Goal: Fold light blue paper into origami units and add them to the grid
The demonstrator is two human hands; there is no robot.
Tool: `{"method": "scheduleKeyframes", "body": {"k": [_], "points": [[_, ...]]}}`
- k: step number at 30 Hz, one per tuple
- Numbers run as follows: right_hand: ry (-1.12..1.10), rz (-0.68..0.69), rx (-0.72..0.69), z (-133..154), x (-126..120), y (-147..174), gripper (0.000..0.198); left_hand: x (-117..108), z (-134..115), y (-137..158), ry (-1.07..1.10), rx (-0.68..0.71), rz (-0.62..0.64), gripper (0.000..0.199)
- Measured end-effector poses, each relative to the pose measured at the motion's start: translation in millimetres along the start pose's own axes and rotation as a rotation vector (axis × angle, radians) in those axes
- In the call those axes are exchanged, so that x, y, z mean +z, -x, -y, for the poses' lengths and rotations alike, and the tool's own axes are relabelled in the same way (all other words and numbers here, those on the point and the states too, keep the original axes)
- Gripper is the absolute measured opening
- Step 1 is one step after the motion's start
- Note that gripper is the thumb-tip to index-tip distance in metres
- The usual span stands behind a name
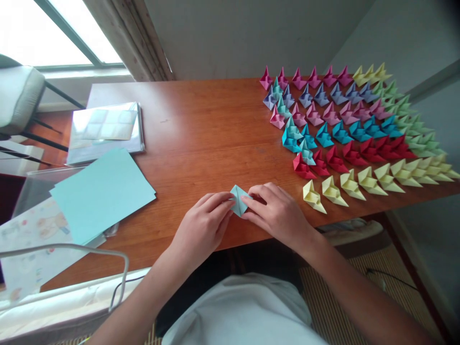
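Observation:
A small folded light-blue paper [237, 200], diamond-shaped with a crease down its middle, is held just above the table's front edge. My left hand [206, 221] pinches its left corner between thumb and fingers. On the other side, my right hand [276, 211] grips the right corner, its index fingertip lying on the paper's face. To the right of my right hand stands a row of pale yellow folded paper boats [332, 191]. Part of the paper's edges is hidden under my fingertips.
Rows of folded boats in red [336, 159], bright blue [341, 132], pink, purple and green fill the table's right side. Light-blue sheets [104, 194] lie at left, near a plastic-covered stack [108, 129]. A grey cable [72, 247] arches at lower left; a chair [19, 98] stands beyond.

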State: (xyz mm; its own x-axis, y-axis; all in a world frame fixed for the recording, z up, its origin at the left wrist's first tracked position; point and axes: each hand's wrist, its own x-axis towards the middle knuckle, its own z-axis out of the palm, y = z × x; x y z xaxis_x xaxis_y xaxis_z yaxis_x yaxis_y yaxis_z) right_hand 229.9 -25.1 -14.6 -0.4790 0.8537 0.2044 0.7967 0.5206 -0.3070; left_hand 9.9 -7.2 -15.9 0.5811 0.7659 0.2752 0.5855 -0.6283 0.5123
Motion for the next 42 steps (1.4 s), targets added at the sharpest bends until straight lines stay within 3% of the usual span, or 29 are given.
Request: {"method": "scheduleKeyframes", "body": {"k": [8,19,38,42], "points": [[-0.051,-0.059,0.031,0,2,-2,0.024,2,2,-2,-0.039,0.035,0.004,0.011],[-0.273,-0.146,0.139,1,13,0,0.016,4,-1,-7,-0.007,-0.099,-0.076,0.011],[-0.302,-0.114,0.272,11,10,-8,0.016,0,4,-9,0.081,-0.124,-0.031,0.011],[-0.284,-0.099,0.276,10,10,-10,0.016,0,3,-8,0.008,-0.148,-0.055,0.009]]}}
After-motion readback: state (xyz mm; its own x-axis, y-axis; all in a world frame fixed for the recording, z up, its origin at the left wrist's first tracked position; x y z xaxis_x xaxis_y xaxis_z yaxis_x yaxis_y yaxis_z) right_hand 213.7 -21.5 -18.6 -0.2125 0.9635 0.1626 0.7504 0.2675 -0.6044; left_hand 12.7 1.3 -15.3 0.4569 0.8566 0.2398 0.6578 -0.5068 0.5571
